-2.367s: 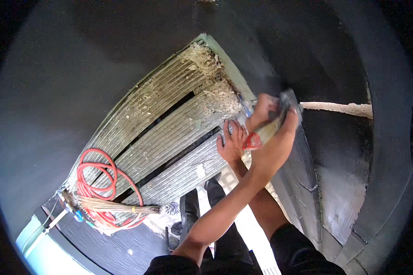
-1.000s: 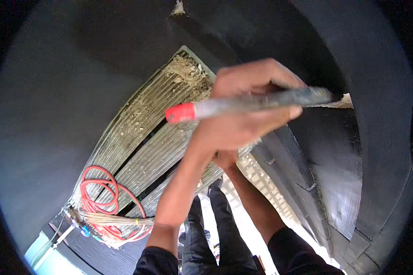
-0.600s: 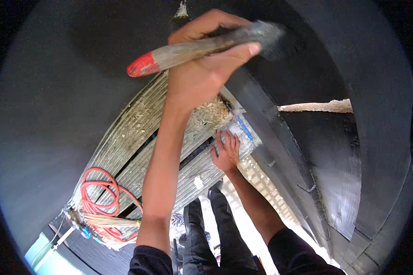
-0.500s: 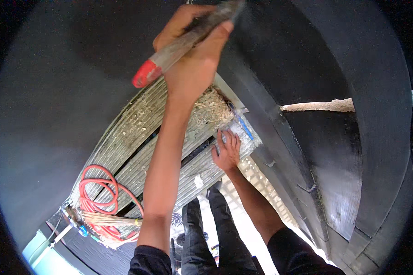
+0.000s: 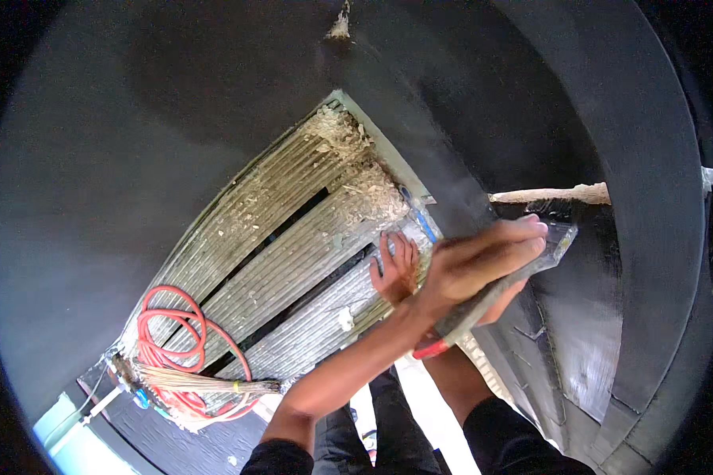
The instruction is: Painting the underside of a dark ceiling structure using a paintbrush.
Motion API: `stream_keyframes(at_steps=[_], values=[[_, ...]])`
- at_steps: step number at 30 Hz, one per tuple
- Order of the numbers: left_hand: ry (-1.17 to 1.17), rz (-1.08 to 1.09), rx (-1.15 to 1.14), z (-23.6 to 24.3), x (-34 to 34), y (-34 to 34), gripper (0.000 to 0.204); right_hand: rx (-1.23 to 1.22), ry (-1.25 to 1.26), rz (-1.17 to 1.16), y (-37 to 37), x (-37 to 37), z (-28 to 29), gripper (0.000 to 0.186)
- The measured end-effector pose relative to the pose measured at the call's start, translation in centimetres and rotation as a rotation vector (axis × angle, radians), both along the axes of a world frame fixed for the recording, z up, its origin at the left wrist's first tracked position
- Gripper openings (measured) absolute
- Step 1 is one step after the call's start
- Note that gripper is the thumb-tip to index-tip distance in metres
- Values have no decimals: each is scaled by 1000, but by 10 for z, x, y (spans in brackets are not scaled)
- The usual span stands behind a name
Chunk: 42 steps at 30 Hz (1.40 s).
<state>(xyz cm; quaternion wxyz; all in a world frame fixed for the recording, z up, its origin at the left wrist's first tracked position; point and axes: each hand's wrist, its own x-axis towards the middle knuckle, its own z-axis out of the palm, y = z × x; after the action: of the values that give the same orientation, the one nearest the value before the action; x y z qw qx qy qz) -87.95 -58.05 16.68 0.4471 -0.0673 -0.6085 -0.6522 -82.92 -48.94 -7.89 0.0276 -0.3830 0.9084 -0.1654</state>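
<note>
forearms [image 5: 348,368], bare below black sleeves, cross, left over right. left hand [image 5: 483,257]: fingers closed around the handle of a flat brush with a worn grey-tan handle, red at its end [image 5: 471,313]. brush sits tilted, red end low, grey head up to the right, in front of a dark curved panel [image 5: 578,285]; contact with the panel: cannot tell. right hand [image 5: 396,265]: nothing grasped, fingers spread on ribbed, weathered grey planks [image 5: 285,253], near their right edge. slim blue object [image 5: 428,227] just beyond its fingertips. pale flakes [image 5: 372,194] heaped along the planks' upper end. at the lower left end, a coiled red hose [image 5: 166,288] and a bundle of thin tan sticks [image 5: 202,383], touching. farther out, a broad black surface [image 5: 174,158] and a pale, rough-edged strip [image 5: 550,194].
</note>
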Motion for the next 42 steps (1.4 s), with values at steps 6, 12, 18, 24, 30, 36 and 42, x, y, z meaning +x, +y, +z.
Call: stream_keyframes(at_steps=[6, 12, 18, 24, 30, 36, 42], values=[[-334, -301, -68, 14, -44, -94, 28, 14, -15, -20, 22, -6, -13, 65], [-344, 113, 12, 7, -50, -160, 31, -90, -2, -12, 6, -6, 0, 63], [-258, 665, 125, -18, -59, -105, 25, -61, -31, 1, 1, 0, -8, 66], [-82, 366, 162, -22, -63, 14, 19, -256, -228, -153, 68, -31, -63, 67], [-85, 102, -16, -14, -7, -58, 26, 77, 6, -53, 11, 2, -7, 64], [-390, 231, 109, -20, -47, -144, 30, -44, -13, 3, 7, -3, -8, 66], [-345, 659, 223, -28, -59, -125, 34, -50, -28, -10, 0, 2, -7, 67]])
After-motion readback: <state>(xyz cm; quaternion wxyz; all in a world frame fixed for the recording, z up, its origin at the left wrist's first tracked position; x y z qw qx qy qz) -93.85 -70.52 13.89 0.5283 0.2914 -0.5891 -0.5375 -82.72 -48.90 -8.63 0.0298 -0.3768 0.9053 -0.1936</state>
